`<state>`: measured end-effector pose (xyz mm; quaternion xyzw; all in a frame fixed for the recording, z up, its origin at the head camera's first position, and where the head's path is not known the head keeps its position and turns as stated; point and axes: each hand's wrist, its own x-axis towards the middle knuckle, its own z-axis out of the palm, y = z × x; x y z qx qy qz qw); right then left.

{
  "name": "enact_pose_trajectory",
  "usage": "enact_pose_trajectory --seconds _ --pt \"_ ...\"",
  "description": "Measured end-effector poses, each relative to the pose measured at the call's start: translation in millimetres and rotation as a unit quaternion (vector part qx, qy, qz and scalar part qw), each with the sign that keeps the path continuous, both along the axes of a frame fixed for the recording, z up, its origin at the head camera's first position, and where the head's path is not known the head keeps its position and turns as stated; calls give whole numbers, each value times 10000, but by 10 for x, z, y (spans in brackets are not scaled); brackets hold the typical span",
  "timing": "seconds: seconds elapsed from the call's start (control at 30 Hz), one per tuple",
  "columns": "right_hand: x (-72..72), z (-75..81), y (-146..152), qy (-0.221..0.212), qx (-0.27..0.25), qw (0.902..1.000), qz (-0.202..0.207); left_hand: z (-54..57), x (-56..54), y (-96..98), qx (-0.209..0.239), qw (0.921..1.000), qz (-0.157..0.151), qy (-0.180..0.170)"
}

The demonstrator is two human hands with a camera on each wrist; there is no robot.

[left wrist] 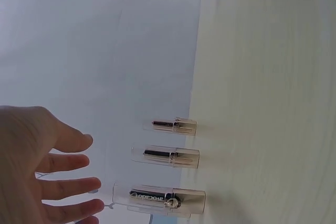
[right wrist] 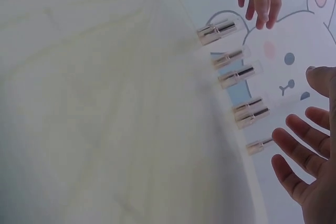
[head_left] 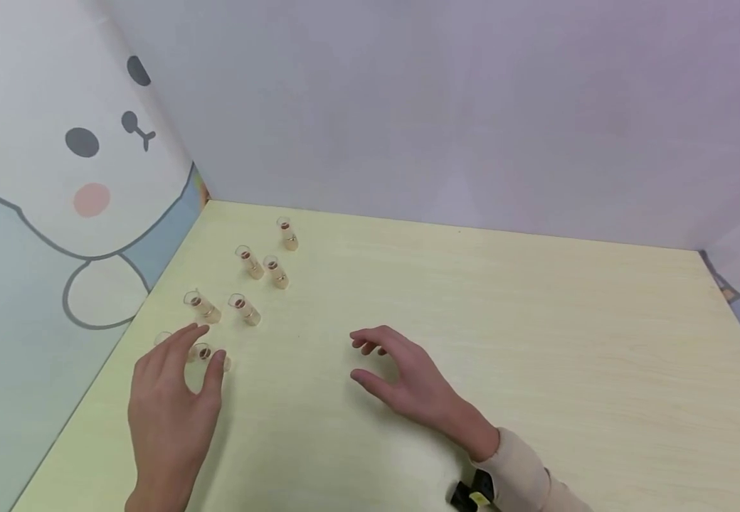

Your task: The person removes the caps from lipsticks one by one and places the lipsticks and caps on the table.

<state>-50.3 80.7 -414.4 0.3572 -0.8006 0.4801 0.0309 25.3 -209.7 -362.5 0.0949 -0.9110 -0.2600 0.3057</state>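
Observation:
Several lipsticks with clear caps and pale gold bases stand upright in two loose rows on the table's left side, among them one at the back (head_left: 289, 237) and one in the middle (head_left: 245, 311). My left hand (head_left: 174, 402) hovers over the nearest pair with thumb and fingers spread apart, and it partly hides them, including the nearest lipstick (head_left: 204, 353). In the left wrist view a lipstick (left wrist: 157, 198) bears white lettering on its dark tube. My right hand (head_left: 411, 377) is held above the middle of the table, its fingers loosely bent and nothing between them.
The pale wooden table (head_left: 536, 341) meets a plain whitish wall (head_left: 440, 121) at the back. A side panel with a cartoon bear (head_left: 56, 92) rises along the left edge, close to the lipsticks. A black device (head_left: 472, 491) sits at my right sleeve.

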Motion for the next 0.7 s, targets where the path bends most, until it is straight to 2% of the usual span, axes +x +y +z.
enact_pose_trajectory --seconds 0.4,0.7 --pt "17 9 -191 -444 158 9987 215 -102 20 -68 -231 9990 181 -350" --pt "19 -22 -207 -417 263 9985 226 -143 -11 -118 -469 9976 144 -493"
